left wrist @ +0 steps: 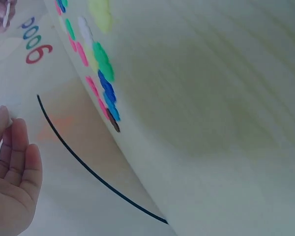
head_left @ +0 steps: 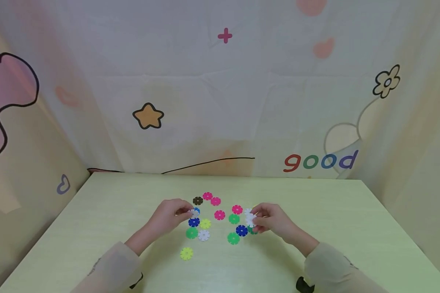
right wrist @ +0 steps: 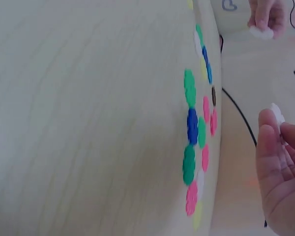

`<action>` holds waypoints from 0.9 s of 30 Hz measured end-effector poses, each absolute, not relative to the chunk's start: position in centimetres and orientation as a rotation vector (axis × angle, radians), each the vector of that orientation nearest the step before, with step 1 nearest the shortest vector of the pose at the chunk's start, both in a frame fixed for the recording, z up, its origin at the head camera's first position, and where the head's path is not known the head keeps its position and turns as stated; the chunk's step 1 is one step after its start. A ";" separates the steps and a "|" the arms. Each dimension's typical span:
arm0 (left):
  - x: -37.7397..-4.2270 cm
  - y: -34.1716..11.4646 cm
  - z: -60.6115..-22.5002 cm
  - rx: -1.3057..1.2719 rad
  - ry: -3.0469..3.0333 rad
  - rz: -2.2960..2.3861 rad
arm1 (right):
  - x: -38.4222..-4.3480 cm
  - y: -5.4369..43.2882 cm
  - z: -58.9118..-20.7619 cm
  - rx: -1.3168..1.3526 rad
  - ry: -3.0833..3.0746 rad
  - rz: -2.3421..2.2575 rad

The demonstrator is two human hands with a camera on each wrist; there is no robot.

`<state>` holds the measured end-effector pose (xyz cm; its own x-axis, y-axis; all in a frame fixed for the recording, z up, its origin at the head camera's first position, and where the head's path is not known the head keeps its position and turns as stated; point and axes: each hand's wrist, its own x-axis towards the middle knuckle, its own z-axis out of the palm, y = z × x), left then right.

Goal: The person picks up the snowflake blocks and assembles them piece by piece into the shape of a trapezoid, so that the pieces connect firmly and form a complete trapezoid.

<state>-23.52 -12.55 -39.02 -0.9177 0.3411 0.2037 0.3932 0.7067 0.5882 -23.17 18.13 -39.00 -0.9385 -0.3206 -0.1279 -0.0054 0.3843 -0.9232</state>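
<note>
My left hand (head_left: pixel 171 215) pinches a white notched plastic disc (head_left: pixel 193 214) between thumb and fingertips, raised above the table. Its fingers largely hide that disc in the left wrist view. On the other side, my right hand (head_left: pixel 273 220) grips another white notched disc (head_left: pixel 251 220), seen nearly edge-on in the right wrist view. Under the left hand lie a dark blue disc (head_left: pixel 194 222), a yellow disc (head_left: pixel 205 224) and a white disc (head_left: pixel 204 235). Near the right fingers are a green disc (head_left: pixel 234 219) and a dark blue disc (head_left: pixel 241 230); those fingers partly cover a dark green disc (head_left: pixel 253 230).
Several pink discs (head_left: pixel 219 215) and a brown disc (head_left: pixel 197 200) lie farther back on the pale table (head_left: pixel 106 219). A lone yellow disc (head_left: pixel 186 254) sits toward the front. Behind the table hangs a printed cloth (head_left: pixel 212 106).
</note>
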 end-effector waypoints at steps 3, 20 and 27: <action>-22.9 -12.0 -38.9 -0.681 -2.801 -1.014 | -22.6 17.2 -38.8 -0.307 2.310 -1.586; -20.5 -9.5 -38.0 -0.984 -2.638 -0.975 | -20.9 14.5 -38.0 -0.355 2.143 -1.698; -19.8 -8.6 -37.7 -1.044 -2.550 -0.852 | -20.6 13.7 -38.0 -0.386 2.075 -1.765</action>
<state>-19.77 -8.58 -37.74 -0.7094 0.5540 0.4357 0.7047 0.5707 0.4216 -20.56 13.72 -38.01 -0.8870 -0.4475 -0.1138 0.0405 0.1701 -0.9846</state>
